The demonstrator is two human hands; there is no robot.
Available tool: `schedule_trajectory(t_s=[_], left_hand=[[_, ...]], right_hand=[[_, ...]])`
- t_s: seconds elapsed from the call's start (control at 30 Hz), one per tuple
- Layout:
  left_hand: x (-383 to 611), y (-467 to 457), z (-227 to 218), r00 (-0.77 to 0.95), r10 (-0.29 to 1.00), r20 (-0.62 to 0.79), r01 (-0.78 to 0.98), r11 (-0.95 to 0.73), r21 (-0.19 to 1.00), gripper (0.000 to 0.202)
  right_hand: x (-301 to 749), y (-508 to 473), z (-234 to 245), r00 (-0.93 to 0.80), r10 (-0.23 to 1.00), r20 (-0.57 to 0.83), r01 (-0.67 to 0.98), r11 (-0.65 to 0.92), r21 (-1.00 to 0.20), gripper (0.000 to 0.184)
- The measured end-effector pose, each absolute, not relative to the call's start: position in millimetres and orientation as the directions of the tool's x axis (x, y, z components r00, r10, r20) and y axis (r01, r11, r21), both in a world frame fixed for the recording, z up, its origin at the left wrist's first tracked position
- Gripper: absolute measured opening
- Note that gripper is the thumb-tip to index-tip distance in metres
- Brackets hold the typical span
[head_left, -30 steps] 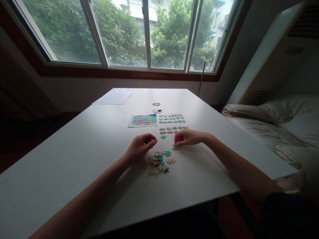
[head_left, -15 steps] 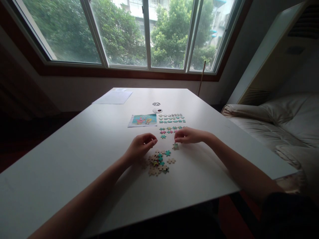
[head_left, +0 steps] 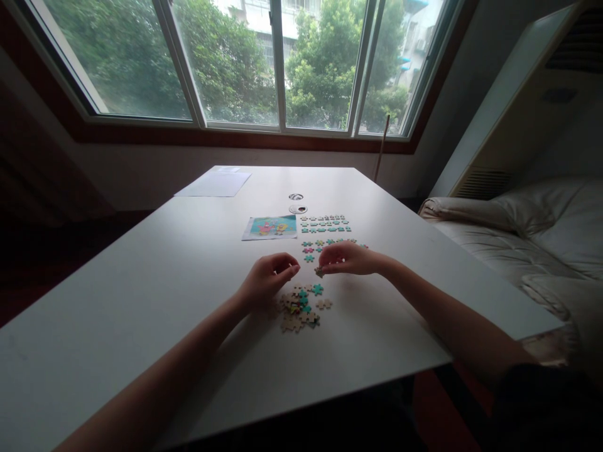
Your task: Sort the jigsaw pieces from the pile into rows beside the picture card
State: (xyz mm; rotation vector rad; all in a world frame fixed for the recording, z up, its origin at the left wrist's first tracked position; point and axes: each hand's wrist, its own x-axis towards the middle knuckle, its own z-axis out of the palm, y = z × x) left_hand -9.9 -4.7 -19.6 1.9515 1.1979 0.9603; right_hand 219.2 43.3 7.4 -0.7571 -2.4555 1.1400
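Note:
Between the fingertips of my right hand (head_left: 347, 258) is a small jigsaw puzzle piece (head_left: 319, 272), just above or on the table. My left hand (head_left: 271, 274) is curled with thumb and fingertips close together, left of that piece; whether anything small is in them I cannot make out. Nearer to me lies a loose pile of puzzle pieces (head_left: 293, 321), some plain tan side up, some teal or yellow. Beyond my hands, teal pieces (head_left: 326, 224) lie in rows, with further pink, yellow and teal pieces (head_left: 308, 250) closer in, partly hidden by my right hand.
A printed cartoon picture (head_left: 271, 227) lies left of the rows. Two round cable holes (head_left: 298, 209) are set in the white table (head_left: 141, 270). Paper sheets (head_left: 214, 184) lie at the far left corner. A pale couch (head_left: 509, 232) stands at the right.
My right hand has moved left, bringing the puzzle piece with it toward my left hand. My left hand has barely shifted.

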Motion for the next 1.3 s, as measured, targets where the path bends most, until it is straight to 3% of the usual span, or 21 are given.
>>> schedule_trajectory(t_s=[0.17,0.4,1.3], left_hand=[[-8,-9,-18,0.402,0.887,0.228,0.418,-0.399,0.816,0.027],[-3,-11,-15,0.456,0.865,0.209,0.354,-0.392,0.849,0.030],[-7,-8,-20,0.395,0.883,0.254,0.439,-0.425,0.792,0.027]], right_hand=[[208,37,6,-0.800,0.595,0.079,0.208,0.398,-0.893,0.020],[200,32,4,-0.774,0.620,0.133,0.123,0.352,-0.928,0.017],[202,40,-4,-0.644,0.751,0.143,0.158,0.313,-0.936,0.021]])
